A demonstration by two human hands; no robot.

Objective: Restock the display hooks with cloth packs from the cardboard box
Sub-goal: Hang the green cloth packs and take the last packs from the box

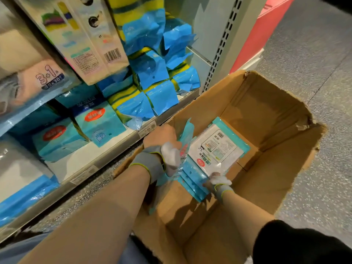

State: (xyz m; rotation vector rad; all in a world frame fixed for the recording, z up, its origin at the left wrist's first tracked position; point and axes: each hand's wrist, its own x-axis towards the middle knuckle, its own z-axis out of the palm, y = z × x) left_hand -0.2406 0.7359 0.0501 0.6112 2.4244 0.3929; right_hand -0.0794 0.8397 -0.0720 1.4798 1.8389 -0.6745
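cardboard box [266,111] on speckled floor [314,63] by shelf [118,141]; left hand [163,147], right hand [219,182] fingers curl round cloth packs [217,149].

There was one cardboard box [266,115], one left hand [162,145], one right hand [219,182], and several overlapping cloth packs [217,149], too stacked to count.

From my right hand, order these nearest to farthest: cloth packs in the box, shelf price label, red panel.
1. Cloth packs, in the right hand's grip.
2. Shelf price label, left, past the box.
3. Red panel, far upper right.
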